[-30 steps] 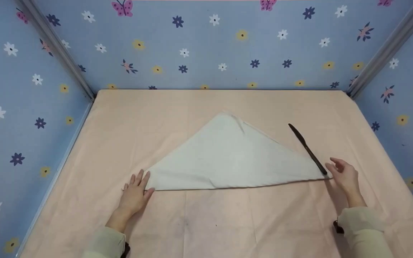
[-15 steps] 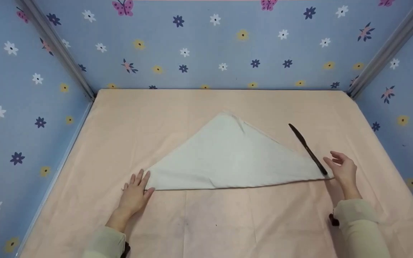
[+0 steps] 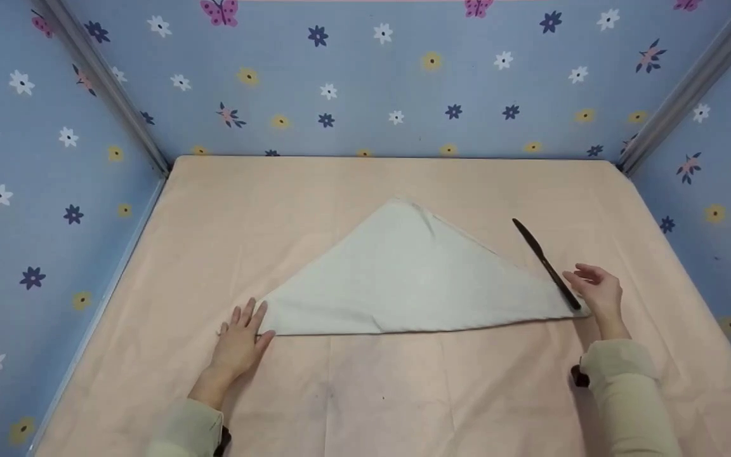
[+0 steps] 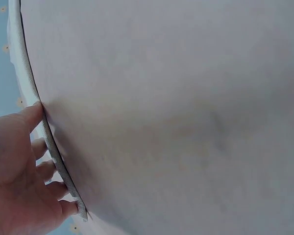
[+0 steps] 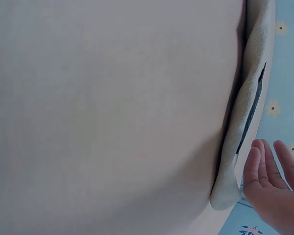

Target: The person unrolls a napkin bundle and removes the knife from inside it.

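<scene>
A pale napkin-like cloth (image 3: 391,279), folded into a triangle, lies with its long folded edge toward me. My left hand (image 3: 238,343) rests on its left corner, fingers spread. In the left wrist view the thumb and fingertips of that hand (image 4: 19,181) touch the fold. Across the cloth's right corner lies a dark table knife (image 3: 544,260), its handle end near the fold. Just right of that handle, my right hand (image 3: 600,295) hovers with loosely bent fingers and holds nothing. The right wrist view shows this hand (image 5: 277,188) apart from the knife (image 5: 252,110).
A pink-beige tablecloth (image 3: 365,400) with creases covers the table. Blue flowered panels (image 3: 365,70) stand along the back and both sides, with grey metal posts (image 3: 108,89) at the back corners.
My right hand has moved a little leftward and forward, closer to the knife handle. The left hand, the cloth and the knife have stayed in place.
</scene>
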Demonstrator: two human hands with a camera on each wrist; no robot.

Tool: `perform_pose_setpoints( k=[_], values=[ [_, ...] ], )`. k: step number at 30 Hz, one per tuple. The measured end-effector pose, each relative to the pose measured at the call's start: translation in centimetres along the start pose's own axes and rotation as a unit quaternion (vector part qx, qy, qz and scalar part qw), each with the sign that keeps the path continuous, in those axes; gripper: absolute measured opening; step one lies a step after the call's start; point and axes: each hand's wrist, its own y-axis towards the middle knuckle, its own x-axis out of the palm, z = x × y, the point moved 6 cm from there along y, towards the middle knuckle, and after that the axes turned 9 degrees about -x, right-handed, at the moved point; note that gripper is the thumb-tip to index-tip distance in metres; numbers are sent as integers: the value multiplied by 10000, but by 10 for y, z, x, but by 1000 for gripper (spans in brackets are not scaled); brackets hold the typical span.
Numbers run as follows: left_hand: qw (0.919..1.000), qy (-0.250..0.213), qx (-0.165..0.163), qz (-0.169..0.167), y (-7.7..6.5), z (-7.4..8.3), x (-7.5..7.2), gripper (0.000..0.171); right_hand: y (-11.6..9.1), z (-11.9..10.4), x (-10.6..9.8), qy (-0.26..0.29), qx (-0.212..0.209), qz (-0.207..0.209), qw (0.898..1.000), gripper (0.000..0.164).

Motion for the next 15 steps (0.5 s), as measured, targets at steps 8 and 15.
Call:
perform_pose_setpoints(
  k=[8,15],
  values=[
    [10000,-40,7,64,0,-1,0,59,-7,-23,6,1202,950,-174,9880,44],
    [10000,-70,-4,37,-1,0,-1,59,-13,-43,8,760,1399,-257,9869,44]
  ],
)
